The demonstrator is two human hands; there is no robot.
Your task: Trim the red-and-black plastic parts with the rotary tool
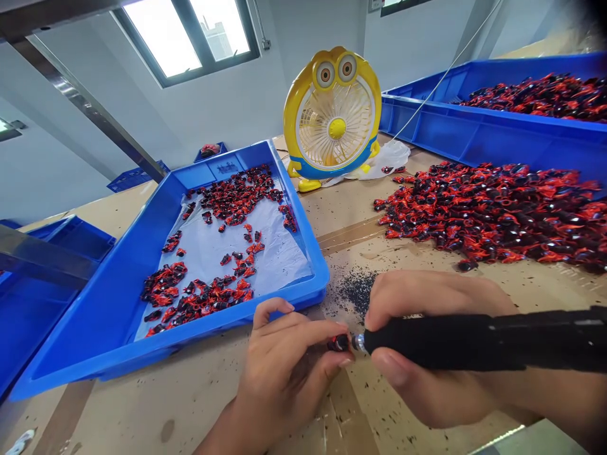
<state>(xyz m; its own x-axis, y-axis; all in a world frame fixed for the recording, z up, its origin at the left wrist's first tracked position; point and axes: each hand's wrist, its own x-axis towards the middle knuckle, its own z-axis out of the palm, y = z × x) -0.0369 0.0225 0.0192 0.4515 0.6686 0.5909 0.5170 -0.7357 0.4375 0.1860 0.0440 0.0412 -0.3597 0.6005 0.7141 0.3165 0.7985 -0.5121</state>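
Observation:
Between thumb and index finger, my left hand [289, 360] pinches a small red and black plastic part [337, 343] low over the table. My right hand [441, 354] grips a black, pen-like rotary tool [436, 341] from above and below. The tool's metal tip [359, 343] meets the right side of the part, or nearly so; the exact contact is too small to tell. Dark shavings [358, 292] lie in a patch just behind the tip. Left of my hands, a blue tray [227, 309] lined with a white sheet holds many similar parts.
A large pile of red and black parts [493, 215] covers the table's right side. Behind it stands a big blue bin [427, 129] with more parts. A yellow cartoon fan [336, 126] stands at the back. A metal frame [90, 114] and another blue bin [71, 240] are at left.

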